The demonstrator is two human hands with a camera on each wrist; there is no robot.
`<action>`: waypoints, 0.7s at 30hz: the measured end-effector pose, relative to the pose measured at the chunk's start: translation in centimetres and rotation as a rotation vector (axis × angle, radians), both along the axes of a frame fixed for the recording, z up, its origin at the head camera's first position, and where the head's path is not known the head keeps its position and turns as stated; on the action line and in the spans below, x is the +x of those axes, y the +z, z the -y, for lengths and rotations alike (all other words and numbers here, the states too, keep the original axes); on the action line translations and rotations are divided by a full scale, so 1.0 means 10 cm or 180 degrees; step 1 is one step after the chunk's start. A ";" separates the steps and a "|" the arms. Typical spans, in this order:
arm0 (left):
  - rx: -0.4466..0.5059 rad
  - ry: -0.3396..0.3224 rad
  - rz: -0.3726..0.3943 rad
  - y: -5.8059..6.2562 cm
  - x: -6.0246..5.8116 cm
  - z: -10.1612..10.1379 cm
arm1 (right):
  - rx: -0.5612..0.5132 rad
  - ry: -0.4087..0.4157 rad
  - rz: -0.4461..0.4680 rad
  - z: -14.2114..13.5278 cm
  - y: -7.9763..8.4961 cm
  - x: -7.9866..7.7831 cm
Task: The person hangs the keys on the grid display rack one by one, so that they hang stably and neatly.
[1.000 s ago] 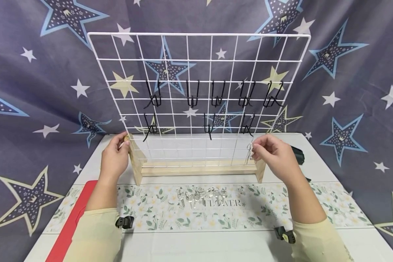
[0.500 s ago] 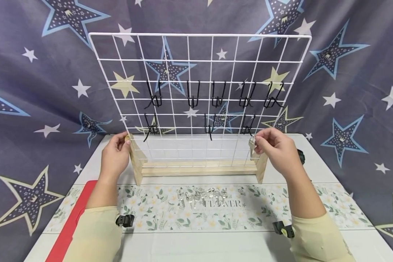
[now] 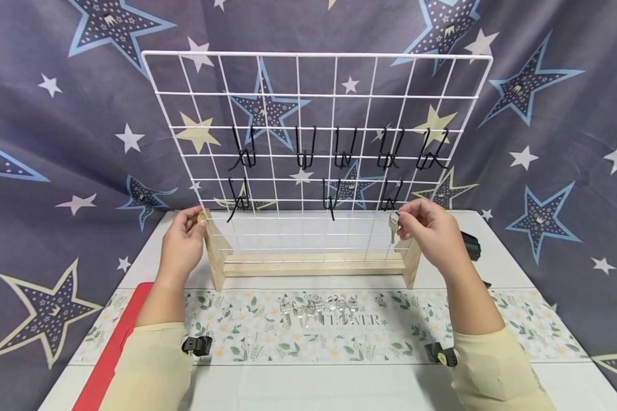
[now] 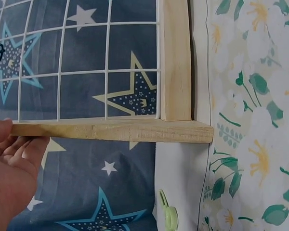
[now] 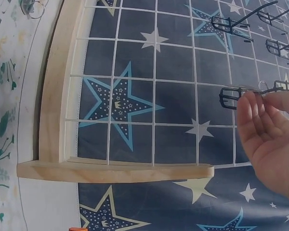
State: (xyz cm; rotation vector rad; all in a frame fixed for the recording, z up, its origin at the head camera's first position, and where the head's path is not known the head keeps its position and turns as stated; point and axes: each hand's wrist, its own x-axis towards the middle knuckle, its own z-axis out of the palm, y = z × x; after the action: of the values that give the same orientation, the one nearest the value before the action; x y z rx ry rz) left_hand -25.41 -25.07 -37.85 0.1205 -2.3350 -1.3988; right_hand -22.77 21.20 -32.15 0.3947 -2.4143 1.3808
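the key is located in front of the lower right part of the white wire grid, just below the right-hand hook of the lower row. its head is uppermost and its blade points down; the long axis is close to vertical. the right hand pinches the key at its upper end between thumb and curled fingers, with almost no gap at the tips. the right forearm reaches forward and inward, the hand turned toward the grid.

the left hand grips the upper end of the left side piece of the wooden stand, thumb on one face and fingers on the other. the left forearm reaches forward, leaning slightly inward. other keys lie grouped on the floral runner in front of the stand.
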 end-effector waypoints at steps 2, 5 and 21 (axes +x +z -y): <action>0.0034 -0.0025 0.0001 0.00 0.00 0.00 | -0.0014 -0.0003 0.0024 0.00 0.00 -0.02; 0.0080 -0.0051 0.0006 0.00 0.01 -0.01 | -0.0063 -0.0006 0.0055 0.01 -0.01 -0.05; 0.0071 -0.0068 0.0027 0.00 0.02 -0.01 | -0.0028 -0.0247 0.0228 0.06 -0.05 -0.23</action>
State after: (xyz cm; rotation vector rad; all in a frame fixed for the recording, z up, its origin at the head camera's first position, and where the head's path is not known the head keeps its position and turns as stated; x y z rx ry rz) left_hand -25.24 -25.00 -37.87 0.1085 -2.3344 -1.4376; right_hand -25.04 20.64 -32.67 0.2504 -2.4521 1.3941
